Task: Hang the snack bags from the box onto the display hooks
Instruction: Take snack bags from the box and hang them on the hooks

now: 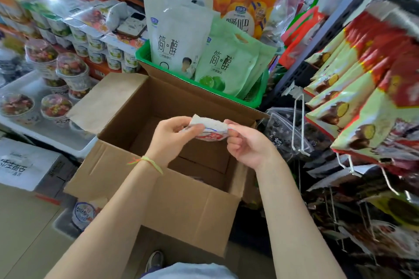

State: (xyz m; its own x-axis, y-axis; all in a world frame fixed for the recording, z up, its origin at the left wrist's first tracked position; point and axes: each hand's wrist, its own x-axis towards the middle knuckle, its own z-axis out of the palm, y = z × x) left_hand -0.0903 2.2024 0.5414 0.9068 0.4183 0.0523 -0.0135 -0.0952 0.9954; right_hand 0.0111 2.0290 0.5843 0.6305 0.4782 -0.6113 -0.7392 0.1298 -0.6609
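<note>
Left hand [172, 136] pinching 1 end of a small snack bag [208, 129], fingers curled round it. Right hand [247, 145] pinching the other end, thumb and first finger tight on the bag's edge, other fingers curled. Snack bag white on top with red and blue print below, held up in the air over the open cardboard box [181, 197], not touching it. Inside of the box mostly bare brown card; hard to tell if more bags hide in the dark near corner.

Step in hand, by the look of it: bag lifted out and held flat between 2 hands, maybe getting turned so the top edge faces the right way. Hanging not yet done. Next move probably calls for finding the little hole at the top of the bag, then a swing to the right and a slide onto an empty white wire hook [299, 129]. Hole too small and blurry to see.

Shop floor all around. Rack on the right full of red and yellow hanging snack bags [353, 106]. Green basket [145, 54] behind the box, holding tall white and green pouches [179, 36]. Orange fruit-print bag [247, 4] further back. Round clear-lidded cups [70, 70] stacked on the left, on a white tray [34, 90]. Shoe tip [155, 260] near the bottom.
</note>
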